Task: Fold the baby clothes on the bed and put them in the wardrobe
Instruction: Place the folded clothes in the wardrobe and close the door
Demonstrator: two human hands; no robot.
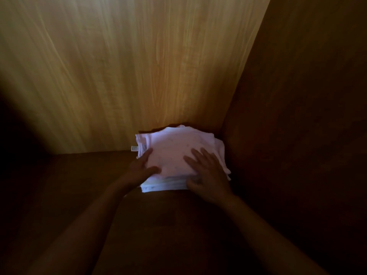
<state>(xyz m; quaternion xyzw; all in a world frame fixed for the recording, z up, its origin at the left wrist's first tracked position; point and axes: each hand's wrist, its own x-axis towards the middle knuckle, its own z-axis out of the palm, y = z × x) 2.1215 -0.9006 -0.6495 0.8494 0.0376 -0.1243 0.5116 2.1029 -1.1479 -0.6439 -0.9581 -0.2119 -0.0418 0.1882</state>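
Head view finds the stack of folded baby clothes (172, 155) lying on the wardrobe shelf (79, 185), tucked into a corner. My right hand (206, 175) lies flat on top of the stack, fingers spread and straight, thumb against its near edge. My left hand (139, 167) rests at the stack's left side, fingers stretched onto the top layer, gripping nothing. A small label (134, 148) sticks out from the stack's left edge. Behind the stack rises the pale back panel (119, 76); to its right is the dark side wall (297, 116), just beside the cloth. I judge this to be the placing step, nearly done. To do it well I should press evenly, square the layers toward the corner, then lift both palms straight up so the top piece does not drag and the folds do not slide open.
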